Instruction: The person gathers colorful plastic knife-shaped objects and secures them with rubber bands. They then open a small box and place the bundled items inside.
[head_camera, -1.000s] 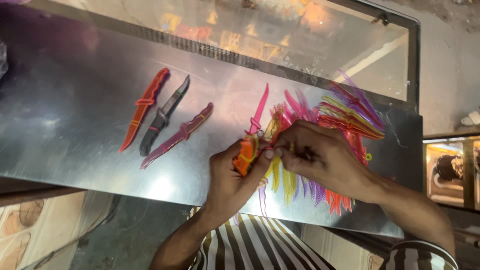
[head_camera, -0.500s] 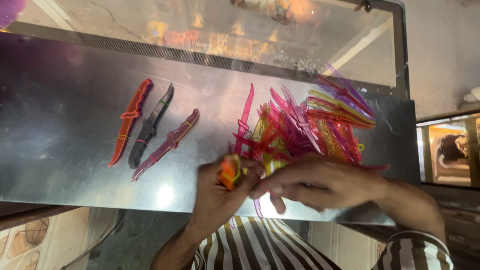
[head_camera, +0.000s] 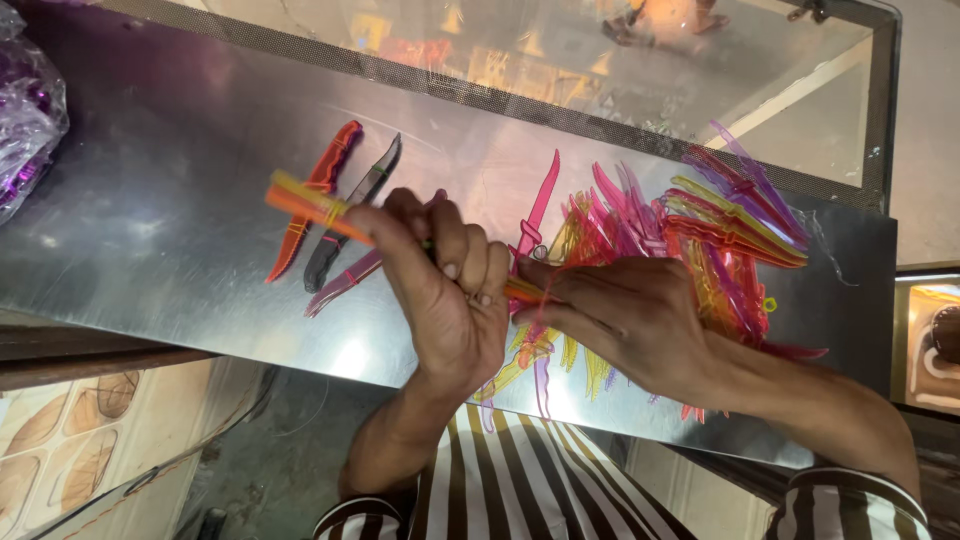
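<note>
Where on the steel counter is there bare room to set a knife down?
Bare steel lies between the plastic bag and the three knives, and along the near edge below them. Right of the left hand, the knife pile crowds the counter.

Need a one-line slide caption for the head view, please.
Left hand and right hand grip an orange and yellow plastic knife bundle over a steel counter.

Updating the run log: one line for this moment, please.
left hand: grips orange-yellow plastic knives | right hand: pinches their other end | knife pile: beside | counter: steel
</note>
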